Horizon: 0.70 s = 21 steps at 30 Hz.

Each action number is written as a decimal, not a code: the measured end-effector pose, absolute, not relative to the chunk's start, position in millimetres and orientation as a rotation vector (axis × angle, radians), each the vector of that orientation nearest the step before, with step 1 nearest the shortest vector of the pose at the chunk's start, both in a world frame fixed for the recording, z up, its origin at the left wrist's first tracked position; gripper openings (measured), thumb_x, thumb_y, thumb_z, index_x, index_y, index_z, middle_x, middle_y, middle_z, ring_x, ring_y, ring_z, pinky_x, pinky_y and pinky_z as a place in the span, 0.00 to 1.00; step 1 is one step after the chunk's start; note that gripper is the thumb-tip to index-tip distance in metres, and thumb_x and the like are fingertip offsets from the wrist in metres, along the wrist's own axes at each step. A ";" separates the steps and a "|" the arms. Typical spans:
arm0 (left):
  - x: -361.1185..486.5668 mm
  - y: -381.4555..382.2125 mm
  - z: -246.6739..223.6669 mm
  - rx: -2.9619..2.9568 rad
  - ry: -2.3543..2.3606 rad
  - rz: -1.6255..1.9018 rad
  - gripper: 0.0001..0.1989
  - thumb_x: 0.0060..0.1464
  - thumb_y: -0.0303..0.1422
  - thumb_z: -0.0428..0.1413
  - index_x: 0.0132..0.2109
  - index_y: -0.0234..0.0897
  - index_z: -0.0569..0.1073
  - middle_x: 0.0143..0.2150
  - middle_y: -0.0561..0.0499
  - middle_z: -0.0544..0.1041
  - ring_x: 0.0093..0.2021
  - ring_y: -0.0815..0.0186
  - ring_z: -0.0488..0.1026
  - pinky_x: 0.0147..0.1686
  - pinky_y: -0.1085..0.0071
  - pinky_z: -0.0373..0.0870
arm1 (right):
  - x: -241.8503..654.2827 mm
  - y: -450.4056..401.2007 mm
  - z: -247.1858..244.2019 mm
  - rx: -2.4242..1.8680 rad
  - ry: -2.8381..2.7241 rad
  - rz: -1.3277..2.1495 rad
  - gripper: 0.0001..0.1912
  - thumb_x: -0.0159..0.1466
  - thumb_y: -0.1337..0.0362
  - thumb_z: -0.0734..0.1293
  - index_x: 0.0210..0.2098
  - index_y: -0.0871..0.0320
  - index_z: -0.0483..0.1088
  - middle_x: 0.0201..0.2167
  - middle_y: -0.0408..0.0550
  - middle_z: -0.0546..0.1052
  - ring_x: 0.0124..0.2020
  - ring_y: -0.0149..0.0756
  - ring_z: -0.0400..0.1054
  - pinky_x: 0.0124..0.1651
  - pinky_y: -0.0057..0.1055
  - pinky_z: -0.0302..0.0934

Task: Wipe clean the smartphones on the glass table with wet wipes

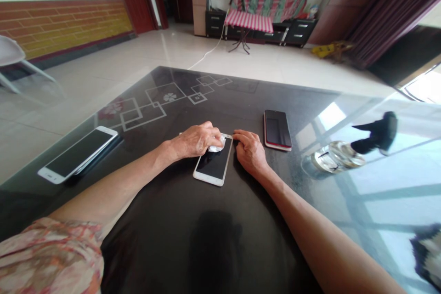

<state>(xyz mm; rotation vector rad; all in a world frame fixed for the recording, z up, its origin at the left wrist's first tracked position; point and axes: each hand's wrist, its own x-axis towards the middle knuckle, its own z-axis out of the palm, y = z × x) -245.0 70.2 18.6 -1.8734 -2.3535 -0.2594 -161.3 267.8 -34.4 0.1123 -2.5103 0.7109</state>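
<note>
A white phone [214,165] with a dark screen lies face up on the glossy black table [155,229]. My left hand [200,140] is closed on a crumpled white tissue [217,144], which rests on the upper part of the screen. Beside the phone's upper right edge is my right hand [251,150], its fingertips at the phone's corner and its fingers curled together. Whether those fingers pinch anything is too small to tell.
Stacked white phones [81,152] lie at the left. A dark phone with a red edge [277,129] lies right of my right hand. Farther right stands a clear spray bottle [336,160] with a black nozzle. A black and white item [429,255] is at the right edge.
</note>
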 end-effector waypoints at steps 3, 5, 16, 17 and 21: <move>-235.1 71.4 27.2 -2.002 -2.368 -0.289 0.19 0.61 0.22 0.46 0.39 0.44 0.80 0.44 0.51 0.77 0.42 0.66 0.67 0.40 0.73 0.64 | -159.9 267.6 -34.4 0.084 -2.531 0.715 0.19 0.57 0.76 0.57 0.40 0.59 0.77 0.49 0.53 0.77 0.51 0.43 0.67 0.58 0.41 0.61; -231.5 72.2 30.6 -2.067 -2.374 -0.299 0.19 0.60 0.21 0.46 0.38 0.44 0.80 0.44 0.51 0.77 0.43 0.66 0.68 0.40 0.73 0.64 | -159.2 267.3 -34.6 0.075 -2.535 0.708 0.19 0.57 0.76 0.57 0.40 0.58 0.77 0.49 0.52 0.77 0.52 0.44 0.67 0.57 0.41 0.61; -246.1 84.5 -1.4 -1.703 -2.336 -0.235 0.19 0.63 0.24 0.45 0.49 0.45 0.77 0.51 0.50 0.74 0.46 0.63 0.65 0.43 0.72 0.65 | -159.8 265.6 -32.1 0.071 -2.566 0.708 0.20 0.57 0.77 0.57 0.40 0.60 0.76 0.49 0.54 0.77 0.52 0.44 0.67 0.59 0.40 0.60; -245.9 85.4 -1.3 -1.691 -2.341 -0.222 0.19 0.63 0.24 0.45 0.50 0.45 0.77 0.51 0.50 0.74 0.46 0.63 0.65 0.43 0.72 0.65 | -159.7 265.6 -31.8 0.070 -2.572 0.709 0.20 0.57 0.77 0.57 0.41 0.61 0.76 0.50 0.54 0.77 0.52 0.44 0.67 0.59 0.40 0.59; -241.5 84.8 11.2 -1.752 -2.388 -0.171 0.18 0.62 0.23 0.46 0.48 0.45 0.77 0.50 0.51 0.75 0.44 0.64 0.65 0.41 0.72 0.64 | -159.5 265.7 -31.3 0.063 -2.580 0.718 0.19 0.58 0.76 0.57 0.40 0.60 0.76 0.50 0.54 0.77 0.52 0.44 0.67 0.59 0.41 0.59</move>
